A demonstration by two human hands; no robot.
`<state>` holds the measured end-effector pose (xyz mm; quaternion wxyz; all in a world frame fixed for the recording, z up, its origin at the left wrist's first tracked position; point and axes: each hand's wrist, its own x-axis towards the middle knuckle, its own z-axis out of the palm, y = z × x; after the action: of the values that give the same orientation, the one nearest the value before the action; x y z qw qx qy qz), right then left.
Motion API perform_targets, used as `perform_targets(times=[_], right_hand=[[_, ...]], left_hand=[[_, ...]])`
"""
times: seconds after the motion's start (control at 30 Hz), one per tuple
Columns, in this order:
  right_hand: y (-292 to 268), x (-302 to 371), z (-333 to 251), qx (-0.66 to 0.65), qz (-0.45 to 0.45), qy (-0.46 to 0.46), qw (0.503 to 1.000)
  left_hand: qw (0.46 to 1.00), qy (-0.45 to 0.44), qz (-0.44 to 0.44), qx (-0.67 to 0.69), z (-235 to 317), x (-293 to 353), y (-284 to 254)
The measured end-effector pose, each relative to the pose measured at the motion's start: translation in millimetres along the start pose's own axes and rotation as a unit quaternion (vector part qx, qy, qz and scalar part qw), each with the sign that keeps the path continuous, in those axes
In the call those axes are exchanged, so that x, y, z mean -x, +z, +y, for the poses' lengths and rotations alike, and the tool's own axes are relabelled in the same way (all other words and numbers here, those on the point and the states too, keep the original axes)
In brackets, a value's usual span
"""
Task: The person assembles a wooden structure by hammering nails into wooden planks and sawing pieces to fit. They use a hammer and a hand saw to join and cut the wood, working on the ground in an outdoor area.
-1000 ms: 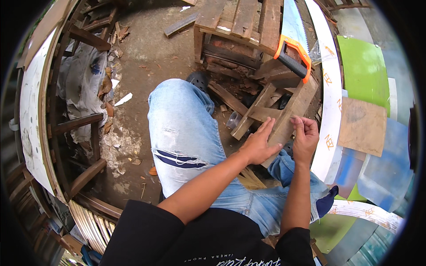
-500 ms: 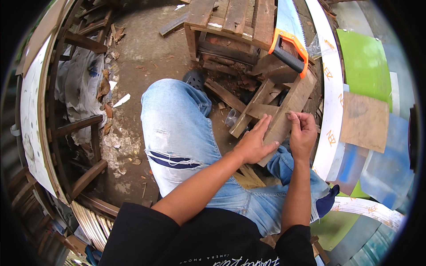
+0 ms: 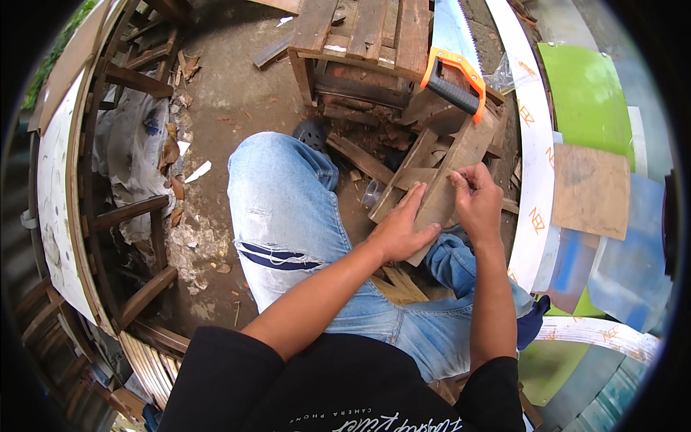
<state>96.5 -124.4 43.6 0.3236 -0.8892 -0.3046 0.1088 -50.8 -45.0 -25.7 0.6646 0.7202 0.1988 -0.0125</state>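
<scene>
A long brown wooden board [image 3: 469,147] slants across a rough wooden frame [image 3: 403,180] in front of me. My left hand [image 3: 403,229] lies on the board's near part, palm down with fingers stretched and thumb apart. Just right of it, my right hand [image 3: 478,201] is closed in a pinch, thumb and forefinger at the board's surface. Whatever sits between those fingertips is too small to make out. Beyond the board's far end rests a handsaw [image 3: 458,81] with an orange and black handle, its blade pointing away.
A slatted wooden stool [image 3: 366,36] stands at the far side. Loose wood pieces [image 3: 360,157] and a clear plastic cup [image 3: 372,193] lie beside my bent leg. A white curved strip [image 3: 529,144] and green sheet [image 3: 586,93] are at the right; a dark wooden frame [image 3: 137,216] stands left.
The whole view has shifted slightly, so things sit a little farther left and up. Both hands stay at about the same places on the board, the right one still pinching.
</scene>
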Motion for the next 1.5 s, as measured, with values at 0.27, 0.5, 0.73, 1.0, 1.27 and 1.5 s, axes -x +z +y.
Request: perform_targets(times=[0.27, 0.5, 0.73, 1.0, 1.27, 1.5], right_hand=[[8, -5, -5, -0.003, -0.015, -0.020, 1.000], [6, -8, -19, 0.027, -0.028, -0.029, 0.999], [6, -11, -19, -0.012, -0.053, -0.007, 0.998], [-5, -10, -6, -0.048, -0.061, -0.051, 0.996], [0, -1, 144, -0.292, 0.000, 0.365, 0.884], [128, 62, 203, -0.366, -0.015, 0.652, 0.664]], left_hand=[[0.996, -0.020, 0.087, -0.009, 8, -14, 3], [0.964, 0.124, 0.234, 0.019, 15, -51, 1], [0.942, 0.157, 0.296, -0.028, 8, -63, 0], [0.940, 0.177, 0.280, -0.078, 8, -63, -7], [0.952, 0.148, 0.266, -0.043, 10, -61, -5], [0.952, 0.145, 0.261, -0.068, 10, -61, -8]])
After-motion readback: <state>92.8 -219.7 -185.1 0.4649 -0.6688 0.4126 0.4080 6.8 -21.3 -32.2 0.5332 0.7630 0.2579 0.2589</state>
